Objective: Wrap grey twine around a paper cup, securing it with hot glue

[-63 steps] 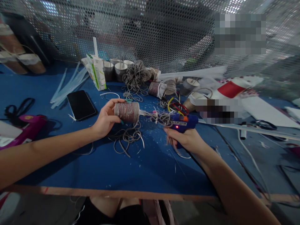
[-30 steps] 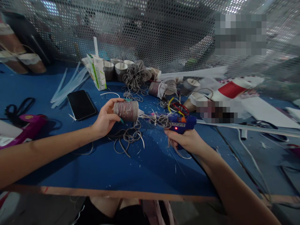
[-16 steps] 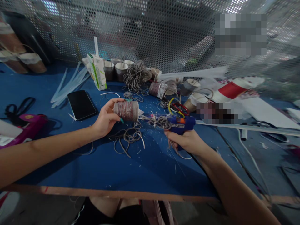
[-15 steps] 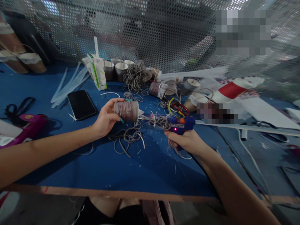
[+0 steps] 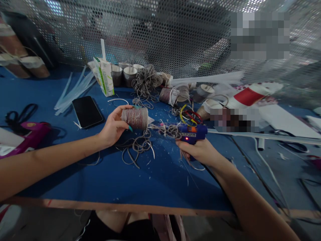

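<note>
My left hand [image 5: 113,127] is closed around a small cylinder wrapped in grey-and-reddish cord [image 5: 135,118], held on its side above the blue table. A pale pointed flap shows at the cylinder's right end. My right hand [image 5: 198,149] grips a blue hot glue gun [image 5: 198,132] with a lit red light. Its nozzle points left at the cylinder's end; whether they touch I cannot tell. Tangled grey cord [image 5: 173,131] hangs over the gun's front. Beneath the cylinder lie loose loops of grey cord [image 5: 140,145].
A black phone [image 5: 87,111], a drink carton [image 5: 104,78] and clear glue sticks [image 5: 75,92] lie left of centre. Behind are a cord bundle [image 5: 147,82] and several wrapped cups [image 5: 130,76]. A purple glue gun [image 5: 32,134] rests at left. Perforated metal [image 5: 160,36] stands behind the table.
The glue gun has shifted very slightly left. The cord-wrapped cylinder looks turned a little in my left hand; otherwise the scene is the same.
</note>
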Action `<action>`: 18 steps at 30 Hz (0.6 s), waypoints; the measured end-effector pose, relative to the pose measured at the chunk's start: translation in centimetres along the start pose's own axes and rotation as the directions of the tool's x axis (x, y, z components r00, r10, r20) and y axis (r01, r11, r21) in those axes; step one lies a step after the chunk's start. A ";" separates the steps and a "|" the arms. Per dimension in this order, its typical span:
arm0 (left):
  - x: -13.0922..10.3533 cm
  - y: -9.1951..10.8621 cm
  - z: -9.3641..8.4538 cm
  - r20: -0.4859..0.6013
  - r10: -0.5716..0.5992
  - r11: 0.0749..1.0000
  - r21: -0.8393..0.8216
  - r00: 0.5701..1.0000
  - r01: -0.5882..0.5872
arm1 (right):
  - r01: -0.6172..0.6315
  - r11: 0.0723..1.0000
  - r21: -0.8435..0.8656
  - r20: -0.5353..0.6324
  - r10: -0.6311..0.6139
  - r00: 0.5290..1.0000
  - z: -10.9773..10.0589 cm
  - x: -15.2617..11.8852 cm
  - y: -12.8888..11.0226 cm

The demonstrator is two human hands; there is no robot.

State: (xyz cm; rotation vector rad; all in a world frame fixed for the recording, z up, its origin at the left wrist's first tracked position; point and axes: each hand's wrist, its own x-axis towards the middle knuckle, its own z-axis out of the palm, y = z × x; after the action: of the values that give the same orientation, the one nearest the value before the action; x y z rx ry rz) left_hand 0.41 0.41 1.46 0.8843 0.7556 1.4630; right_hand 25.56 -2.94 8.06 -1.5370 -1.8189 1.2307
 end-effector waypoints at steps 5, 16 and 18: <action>-0.2 0.2 0.3 -0.017 -0.015 1.000 0.009 1.000 0.015 | -0.028 1.000 -0.008 -0.001 0.028 1.000 0.0 0.1 -0.1; -0.2 0.4 0.3 0.002 -0.061 0.998 0.026 0.998 0.060 | 0.064 0.997 0.041 -0.046 -0.063 0.997 -0.1 0.2 0.8; -0.2 0.4 0.2 0.018 -0.080 0.997 0.015 0.997 0.080 | 0.134 0.990 0.040 -0.114 -0.129 0.985 -0.3 0.4 1.3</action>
State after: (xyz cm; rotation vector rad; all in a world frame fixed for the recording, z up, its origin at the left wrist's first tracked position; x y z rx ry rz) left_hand 0.40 0.17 1.85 0.8680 0.7797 1.3787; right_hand 26.35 -2.46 7.00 -1.4070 -1.7756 1.0969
